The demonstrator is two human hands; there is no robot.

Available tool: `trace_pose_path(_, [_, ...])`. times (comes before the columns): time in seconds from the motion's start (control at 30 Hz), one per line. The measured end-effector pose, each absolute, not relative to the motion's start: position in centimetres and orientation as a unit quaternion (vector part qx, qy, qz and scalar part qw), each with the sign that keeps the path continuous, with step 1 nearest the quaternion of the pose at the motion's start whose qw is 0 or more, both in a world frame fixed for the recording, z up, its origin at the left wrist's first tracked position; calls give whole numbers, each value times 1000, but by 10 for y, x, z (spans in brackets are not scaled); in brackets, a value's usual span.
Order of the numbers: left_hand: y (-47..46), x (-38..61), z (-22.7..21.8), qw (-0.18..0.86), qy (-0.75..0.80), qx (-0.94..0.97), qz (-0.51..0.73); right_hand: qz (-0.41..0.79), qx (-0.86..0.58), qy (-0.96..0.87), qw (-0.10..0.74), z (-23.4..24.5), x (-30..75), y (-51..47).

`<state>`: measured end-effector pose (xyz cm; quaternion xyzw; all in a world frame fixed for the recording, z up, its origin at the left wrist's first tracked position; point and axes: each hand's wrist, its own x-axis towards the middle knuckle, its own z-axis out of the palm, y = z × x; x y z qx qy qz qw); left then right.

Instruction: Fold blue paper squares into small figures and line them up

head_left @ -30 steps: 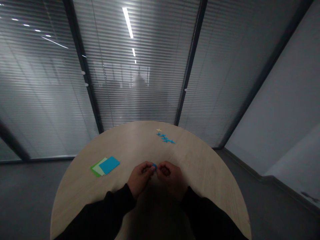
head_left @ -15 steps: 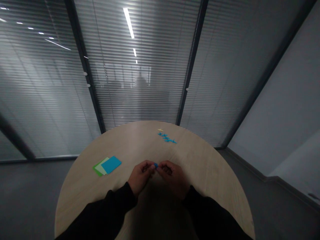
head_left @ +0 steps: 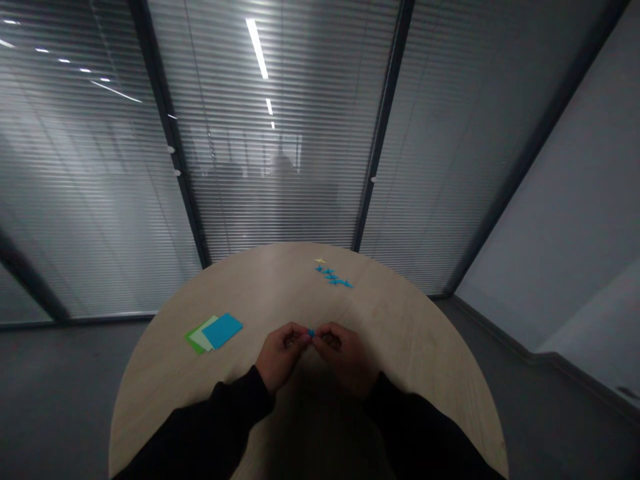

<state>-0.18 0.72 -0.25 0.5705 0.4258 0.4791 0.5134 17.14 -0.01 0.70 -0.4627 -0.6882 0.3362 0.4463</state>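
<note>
A small folded piece of blue paper [head_left: 311, 333] is pinched between the fingertips of both hands, low over the middle of the table. My left hand [head_left: 281, 355] grips its left side with thumb and forefinger. From the right, my right hand [head_left: 346, 356] pinches it the same way, fingers curled. Much of the paper is hidden by the fingers, so its exact shape cannot be made out. Beyond the hands lie several small blue folded paper pieces [head_left: 331, 276] with pointed tips, and one yellowish piece [head_left: 320, 261] of similar form behind them.
Left of my hands, a fanned stack of paper sheets has a blue sheet [head_left: 223, 331] on top of pale green and green ones. The round wooden table [head_left: 420, 373] reaches toward glass panels with blinds [head_left: 280, 213]. A pale wall [head_left: 565, 267] stands at right.
The fingers have shifted very slightly around the blue paper, and a little less of it shows. Everything else on the table stays where it was.
</note>
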Motion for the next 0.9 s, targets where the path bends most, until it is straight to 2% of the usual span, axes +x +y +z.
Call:
trace_pose_path(0.4, [6, -4, 3, 549, 420, 540, 480, 397, -462, -650, 455, 2, 176, 1])
trace_pose_path(0.9, [6, -5, 1, 531, 437, 549, 475, 362, -476, -663, 450, 8, 174, -2])
